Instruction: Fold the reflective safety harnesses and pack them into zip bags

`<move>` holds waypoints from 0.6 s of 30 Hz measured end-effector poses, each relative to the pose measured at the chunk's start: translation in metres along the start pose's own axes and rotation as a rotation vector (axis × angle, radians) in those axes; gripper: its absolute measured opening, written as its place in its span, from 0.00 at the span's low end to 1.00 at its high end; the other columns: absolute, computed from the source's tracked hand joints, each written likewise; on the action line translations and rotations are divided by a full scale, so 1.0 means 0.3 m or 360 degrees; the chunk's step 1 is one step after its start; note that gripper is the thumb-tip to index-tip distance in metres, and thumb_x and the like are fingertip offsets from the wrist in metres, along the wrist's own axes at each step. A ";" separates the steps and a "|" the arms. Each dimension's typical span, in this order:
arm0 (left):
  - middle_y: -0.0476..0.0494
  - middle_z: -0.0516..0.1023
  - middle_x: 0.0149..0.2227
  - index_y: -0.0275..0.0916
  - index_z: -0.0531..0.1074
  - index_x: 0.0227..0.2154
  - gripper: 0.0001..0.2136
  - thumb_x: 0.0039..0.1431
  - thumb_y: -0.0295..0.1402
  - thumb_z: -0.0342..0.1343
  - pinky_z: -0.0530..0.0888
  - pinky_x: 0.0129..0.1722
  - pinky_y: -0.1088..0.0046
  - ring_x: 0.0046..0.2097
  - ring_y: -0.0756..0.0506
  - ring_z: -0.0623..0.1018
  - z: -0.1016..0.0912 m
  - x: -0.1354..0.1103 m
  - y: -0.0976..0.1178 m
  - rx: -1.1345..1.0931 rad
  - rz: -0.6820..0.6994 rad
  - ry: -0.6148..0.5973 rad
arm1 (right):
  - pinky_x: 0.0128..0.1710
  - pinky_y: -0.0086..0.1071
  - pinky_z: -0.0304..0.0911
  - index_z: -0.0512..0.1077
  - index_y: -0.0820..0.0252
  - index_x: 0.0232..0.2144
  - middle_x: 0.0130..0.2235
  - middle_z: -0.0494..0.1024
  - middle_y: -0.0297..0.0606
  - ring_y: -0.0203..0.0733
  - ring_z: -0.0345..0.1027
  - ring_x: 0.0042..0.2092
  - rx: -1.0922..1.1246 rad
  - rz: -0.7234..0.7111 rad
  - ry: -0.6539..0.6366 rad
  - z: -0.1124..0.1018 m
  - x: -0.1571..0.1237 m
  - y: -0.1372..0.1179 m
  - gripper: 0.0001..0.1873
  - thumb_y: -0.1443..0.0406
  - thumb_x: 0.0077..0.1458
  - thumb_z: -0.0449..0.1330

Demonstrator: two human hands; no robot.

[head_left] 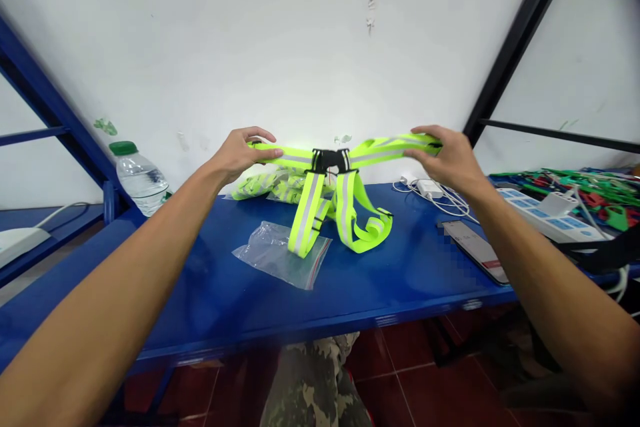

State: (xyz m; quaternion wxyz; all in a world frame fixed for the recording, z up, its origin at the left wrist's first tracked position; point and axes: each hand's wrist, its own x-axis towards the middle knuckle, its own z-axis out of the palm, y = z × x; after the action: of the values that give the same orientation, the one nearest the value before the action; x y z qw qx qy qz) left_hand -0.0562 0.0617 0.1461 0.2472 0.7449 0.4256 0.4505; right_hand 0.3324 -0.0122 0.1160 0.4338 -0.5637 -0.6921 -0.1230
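A neon-yellow reflective vest [299, 213] made of straps with silver stripes is stretched between my hands above the blue table. My left hand [245, 152] pinches the left end of its belt, and my right hand [443, 155] grips the right end. The black buckle [330, 160] at the belt's middle looks fastened. Two shoulder straps hang in loops below it, one curling to the right. Under the straps lies a clear zip bag [273, 253], flat on the table. Behind them is a pile of similar yellow straps [257, 185], partly hidden.
A water bottle with a green cap [137, 177] stands at the left. To the right are a phone [475, 248], a white charger with cable [430, 188], a power strip [550, 217] and tangled coloured cords [607, 193]. A white wall rises behind the table [225, 307].
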 end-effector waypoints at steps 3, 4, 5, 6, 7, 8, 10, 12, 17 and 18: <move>0.41 0.75 0.34 0.38 0.77 0.32 0.14 0.42 0.39 0.69 0.70 0.32 0.68 0.34 0.46 0.73 -0.010 0.006 0.039 0.0178 0.0109 0.0025 | 0.43 0.44 0.64 0.74 0.60 0.48 0.43 0.77 0.49 0.53 0.70 0.42 -0.0325 -0.0189 0.0185 -0.033 0.021 -0.017 0.18 0.58 0.59 0.57; 0.41 0.76 0.34 0.39 0.77 0.31 0.13 0.43 0.40 0.68 0.70 0.32 0.68 0.34 0.46 0.72 -0.012 0.007 0.047 0.0277 0.0144 0.0020 | 0.42 0.44 0.64 0.75 0.61 0.45 0.42 0.77 0.50 0.53 0.70 0.42 -0.0416 -0.0212 0.0160 -0.041 0.021 -0.018 0.17 0.59 0.59 0.56; 0.41 0.77 0.33 0.39 0.78 0.30 0.13 0.44 0.41 0.67 0.69 0.33 0.68 0.34 0.45 0.72 -0.014 0.008 0.052 0.0379 0.0169 0.0004 | 0.40 0.43 0.63 0.76 0.62 0.42 0.40 0.77 0.50 0.53 0.70 0.40 -0.0481 -0.0207 0.0109 -0.048 0.018 -0.018 0.16 0.59 0.59 0.55; 0.41 0.77 0.32 0.39 0.78 0.30 0.13 0.45 0.42 0.66 0.69 0.33 0.68 0.34 0.45 0.72 -0.016 0.009 0.053 0.0476 0.0180 -0.0021 | 0.38 0.42 0.63 0.77 0.62 0.39 0.38 0.77 0.49 0.53 0.70 0.39 -0.0508 -0.0175 0.0033 -0.054 0.014 -0.017 0.16 0.58 0.59 0.55; 0.41 0.77 0.31 0.39 0.79 0.30 0.13 0.45 0.43 0.66 0.69 0.33 0.68 0.33 0.45 0.72 -0.017 0.009 0.052 0.0560 0.0177 -0.0053 | 0.36 0.41 0.62 0.77 0.62 0.36 0.35 0.77 0.48 0.51 0.70 0.37 -0.0489 -0.0121 -0.0075 -0.062 0.008 -0.016 0.15 0.58 0.59 0.55; 0.41 0.77 0.30 0.39 0.79 0.31 0.14 0.45 0.44 0.65 0.68 0.33 0.68 0.33 0.45 0.72 -0.017 0.008 0.048 0.0626 0.0168 -0.0093 | 0.34 0.39 0.61 0.77 0.62 0.34 0.33 0.77 0.46 0.50 0.69 0.35 -0.0429 -0.0052 -0.0206 -0.070 0.001 -0.015 0.16 0.56 0.58 0.56; 0.42 0.77 0.30 0.39 0.80 0.33 0.16 0.45 0.45 0.65 0.68 0.33 0.69 0.33 0.44 0.72 -0.019 0.005 0.035 0.0702 0.0150 -0.0178 | 0.29 0.37 0.58 0.76 0.60 0.31 0.28 0.76 0.42 0.45 0.68 0.30 -0.0241 0.0105 -0.0476 -0.088 -0.012 -0.013 0.17 0.52 0.56 0.58; 0.43 0.77 0.28 0.40 0.80 0.33 0.17 0.44 0.46 0.65 0.68 0.33 0.69 0.33 0.44 0.72 -0.024 -0.001 0.019 0.0743 0.0127 -0.0220 | 0.26 0.35 0.56 0.76 0.59 0.29 0.25 0.75 0.39 0.43 0.66 0.27 -0.0084 0.0239 -0.0648 -0.106 -0.027 -0.006 0.19 0.49 0.52 0.61; 0.47 0.70 0.20 0.38 0.78 0.27 0.14 0.44 0.44 0.65 0.67 0.26 0.71 0.27 0.46 0.71 -0.030 -0.023 -0.027 0.0575 -0.0112 -0.0256 | 0.27 0.35 0.62 0.70 0.57 0.28 0.27 0.77 0.38 0.43 0.71 0.29 0.0394 0.0553 -0.0598 -0.113 -0.068 0.036 0.22 0.48 0.41 0.69; 0.47 0.70 0.21 0.38 0.77 0.27 0.14 0.43 0.44 0.66 0.68 0.27 0.71 0.27 0.46 0.71 -0.025 -0.026 -0.036 0.0470 -0.0143 -0.0231 | 0.29 0.36 0.65 0.69 0.56 0.29 0.28 0.78 0.38 0.44 0.72 0.31 0.0488 0.0595 -0.0632 -0.108 -0.075 0.044 0.22 0.49 0.40 0.70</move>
State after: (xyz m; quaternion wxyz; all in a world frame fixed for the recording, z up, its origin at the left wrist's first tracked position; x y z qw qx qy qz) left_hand -0.0690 0.0605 0.1381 0.1850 0.7839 0.5010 0.3165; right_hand 0.3589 -0.0443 0.1143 0.3851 -0.6223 -0.6581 0.1773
